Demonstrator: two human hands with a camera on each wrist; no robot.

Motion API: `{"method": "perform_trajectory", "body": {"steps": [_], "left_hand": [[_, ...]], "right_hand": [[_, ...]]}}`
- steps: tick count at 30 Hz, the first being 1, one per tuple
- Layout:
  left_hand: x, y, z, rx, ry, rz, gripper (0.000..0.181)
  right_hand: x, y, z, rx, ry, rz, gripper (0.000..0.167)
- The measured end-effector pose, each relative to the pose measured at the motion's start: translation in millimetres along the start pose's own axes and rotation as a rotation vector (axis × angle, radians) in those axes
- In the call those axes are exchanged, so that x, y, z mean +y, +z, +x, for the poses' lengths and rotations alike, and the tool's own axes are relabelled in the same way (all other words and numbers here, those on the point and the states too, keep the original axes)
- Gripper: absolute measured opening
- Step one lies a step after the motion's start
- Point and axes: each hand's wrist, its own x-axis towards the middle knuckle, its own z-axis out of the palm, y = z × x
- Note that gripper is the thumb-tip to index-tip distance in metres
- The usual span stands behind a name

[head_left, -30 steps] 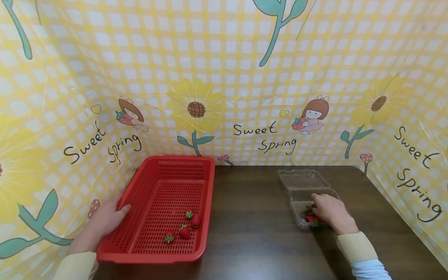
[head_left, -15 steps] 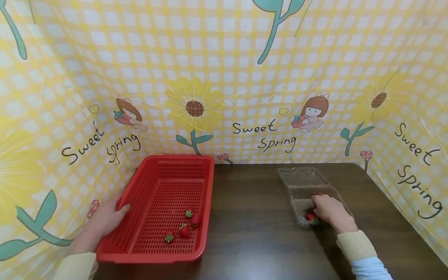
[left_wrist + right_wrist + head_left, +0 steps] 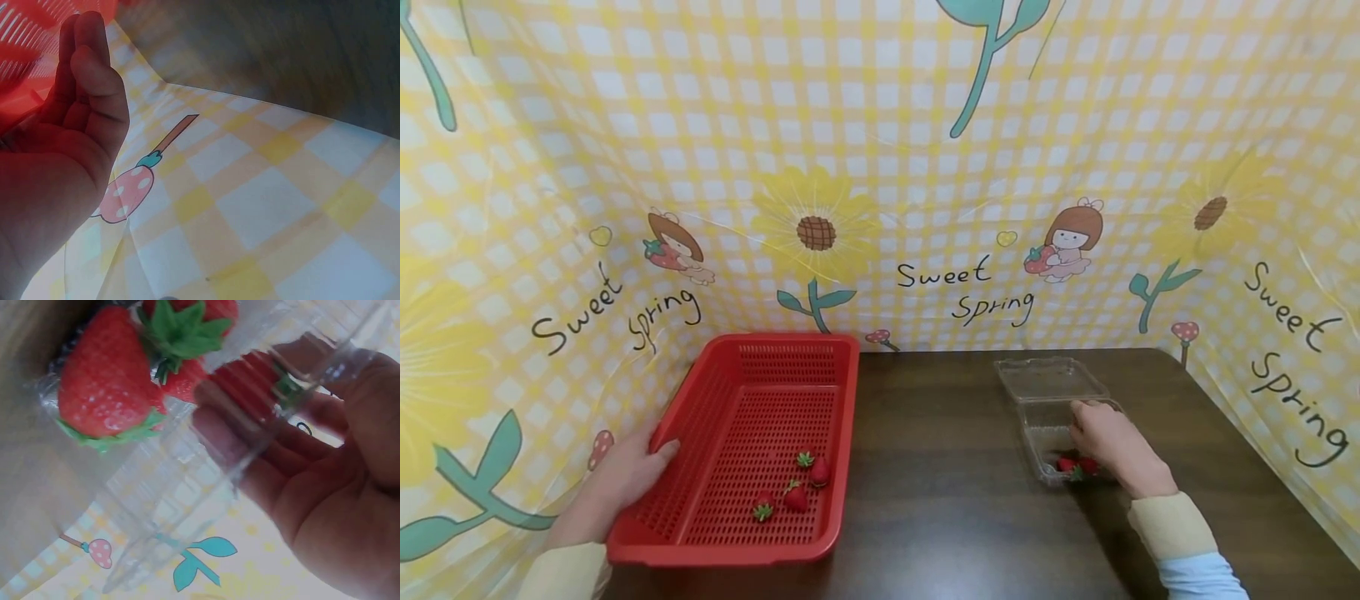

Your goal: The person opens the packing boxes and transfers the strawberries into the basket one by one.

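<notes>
A red plastic basket stands on the left of the table, with several strawberries near its front right. My left hand grips its left rim, thumb over the edge and fingers outside. To the right is a clear plastic clamshell box, lid raised open, holding several strawberries. Inside or just over that box, my right hand pinches one strawberry between thumb and fingers, as the right wrist view shows through the clear wall. From the head view this held strawberry is hidden by the hand.
The box's lid lies folded back towards the rear. Dark wooden table separates basket and box. A yellow checked cloth rises behind and along both sides of the table.
My right hand has risen slightly and shifted towards the back of the box, uncovering more of the strawberries in front. The left hand and the basket have stayed in place.
</notes>
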Motion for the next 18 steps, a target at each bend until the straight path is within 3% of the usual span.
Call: {"method": "perform_trajectory", "body": {"steps": [3, 7, 11, 14, 18], "left_hand": [[0.6, -0.8, -0.4, -0.004, -0.008, -0.007, 0.055], [0.5, -0.4, -0.5, -0.006, -0.005, 0.006, 0.054], [0.2, -0.9, -0.1, -0.002, 0.008, 0.019, 0.054], [-0.5, -0.9, -0.1, -0.003, 0.005, 0.005, 0.054], [-1.6, 0.2, 0.1, -0.005, -0.002, -0.019, 0.054]], "right_hand": [[-2, -1, 4.8, 0.091, -0.076, 0.002, 0.027], [-7, 2, 11.7, 0.272, -0.176, 0.032, 0.020], [-16, 4, 22.2, 0.417, -0.245, 0.108, 0.019], [-26, 2, 32.0, 0.472, -0.274, 0.151, 0.020], [-42, -3, 45.1, 0.489, -0.297, 0.176, 0.020]]}}
